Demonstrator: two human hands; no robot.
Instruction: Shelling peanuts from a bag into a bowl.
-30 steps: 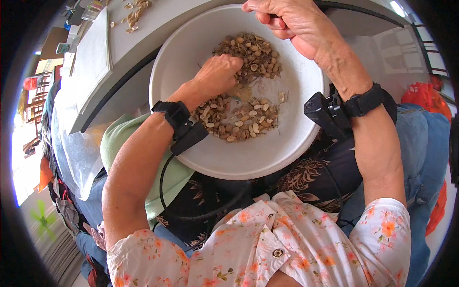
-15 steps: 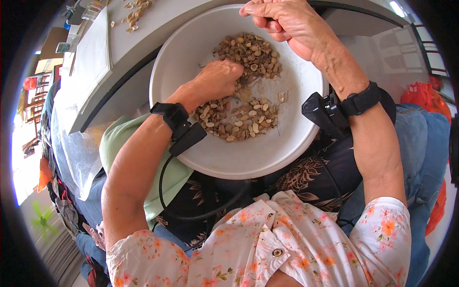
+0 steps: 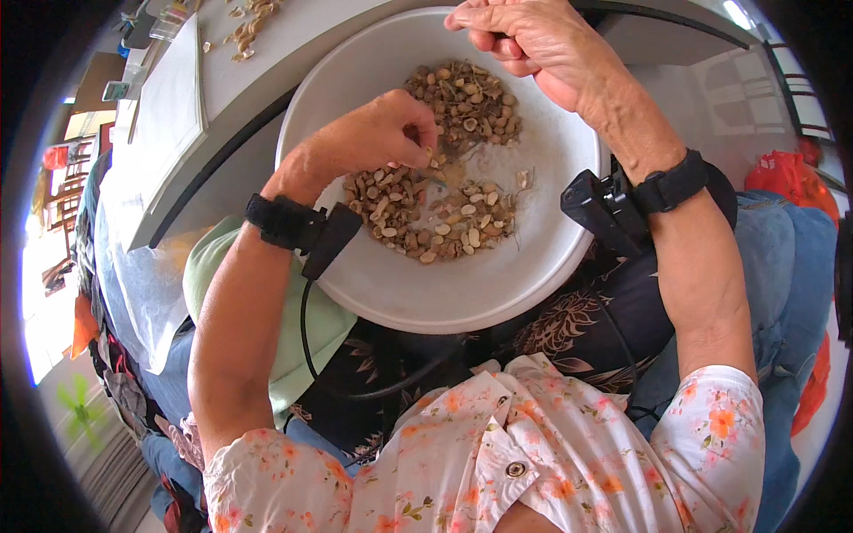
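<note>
A wide white basin (image 3: 418,298) rests on my lap against the table edge. In it lie two heaps: a far pile (image 3: 480,102) of brownish nut-like pieces mixed with dry stems, and a nearer pile (image 3: 444,222) with paler, split pieces that look like peanuts and shells. My left hand (image 3: 386,133) hovers over the left side, between the heaps, its thumb and fingers pinched together. Whatever sits in that pinch is too small to make out. At the basin's far right rim, my right hand (image 3: 529,44) is raised with curled fingers and thumb pressed together; its contents are hidden.
A grey table (image 3: 267,67) curves past the basin's far left, with several pale pods (image 3: 253,27) and white sheets (image 3: 173,115) on it. Black devices with cables are strapped to both wrists. A green cloth (image 3: 302,329) lies left; a red bag (image 3: 782,182) sits right.
My left hand has lifted off the heaps and drawn back slightly to the left, uncovering more of the nearer pile. The right hand stays in place.
</note>
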